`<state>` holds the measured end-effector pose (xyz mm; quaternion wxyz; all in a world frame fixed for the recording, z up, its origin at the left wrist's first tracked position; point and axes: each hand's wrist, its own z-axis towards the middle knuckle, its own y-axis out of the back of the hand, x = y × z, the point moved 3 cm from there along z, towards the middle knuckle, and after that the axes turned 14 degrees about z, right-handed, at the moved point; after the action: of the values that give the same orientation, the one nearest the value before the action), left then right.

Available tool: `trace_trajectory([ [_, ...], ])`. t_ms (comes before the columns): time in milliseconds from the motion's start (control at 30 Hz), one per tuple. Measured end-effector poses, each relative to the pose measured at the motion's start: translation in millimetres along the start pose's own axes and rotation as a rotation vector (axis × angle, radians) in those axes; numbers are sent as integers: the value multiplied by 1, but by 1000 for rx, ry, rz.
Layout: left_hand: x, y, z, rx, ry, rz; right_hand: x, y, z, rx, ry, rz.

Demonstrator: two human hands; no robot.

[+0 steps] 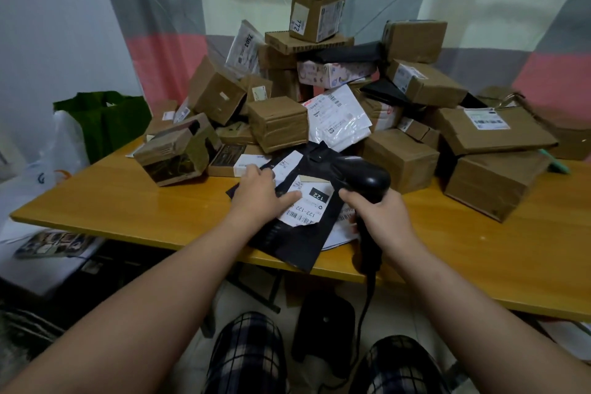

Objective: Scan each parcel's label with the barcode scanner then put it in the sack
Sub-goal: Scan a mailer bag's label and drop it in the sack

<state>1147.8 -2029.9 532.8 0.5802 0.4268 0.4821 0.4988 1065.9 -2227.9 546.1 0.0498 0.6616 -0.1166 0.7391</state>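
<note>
Striped curtain (166,54) in grey, white and pink hangs behind a yellow wooden table (128,201) that carries a tall heap of parcels, mostly brown cardboard boxes (278,123) with a few white and black poly mailers among them; a small box marked 772 (316,13) sits at the very top. At the near edge of the table, in front of the heap, a black poly mailer (297,240) lies flat with one corner hanging over the edge, and its white shipping label (307,205), printed 122, faces up. The left hand (259,192) rests on the mailer with its fingers straight, the fingertips pressing on the label's left side. The right hand (383,217) has its fingers curled round the handle of a black barcode scanner (367,177), whose head hovers over the mailer's upper right part, just beside the label. A dark cable (364,323) drops from the handle below the table edge. To the left of the table stand a green bag (108,118) and, nearer, a white plastic bag (48,166). Knees in plaid trousers (246,352) show at the bottom.
</note>
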Motion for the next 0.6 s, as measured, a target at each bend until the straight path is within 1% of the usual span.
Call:
trace_trajectory([
  [67, -6, -10, -6, 162, 23, -14, 1, 3, 1, 7, -2, -14],
  [133, -7, -17, -10, 247, 48, -14, 2, 5, 2, 20, 14, -50],
  [200, -6, -15, -12, 219, 42, -109, 3, 8, 3, 20, 38, -103],
  [267, -6, -4, -13, 134, 3, -199, 3, 12, 2, 25, 66, -140],
  [367, -8, 22, -16, 19, -130, -285, 9, 14, -1, 22, 160, -200],
  [400, -9, 34, -18, -14, -192, -250, 12, 15, -1, 6, 202, -240],
  [433, -12, 46, -21, -53, -264, -167, 17, 15, -2, -21, 250, -287],
  [500, -20, 72, -29, -164, -429, 91, 34, 13, -4, -78, 365, -357],
  [567, -33, 97, -40, -278, -589, 301, 49, 10, -5, -85, 467, -429],
  [600, -41, 107, -48, -323, -648, 347, 55, 8, -7, -61, 477, -481],
])
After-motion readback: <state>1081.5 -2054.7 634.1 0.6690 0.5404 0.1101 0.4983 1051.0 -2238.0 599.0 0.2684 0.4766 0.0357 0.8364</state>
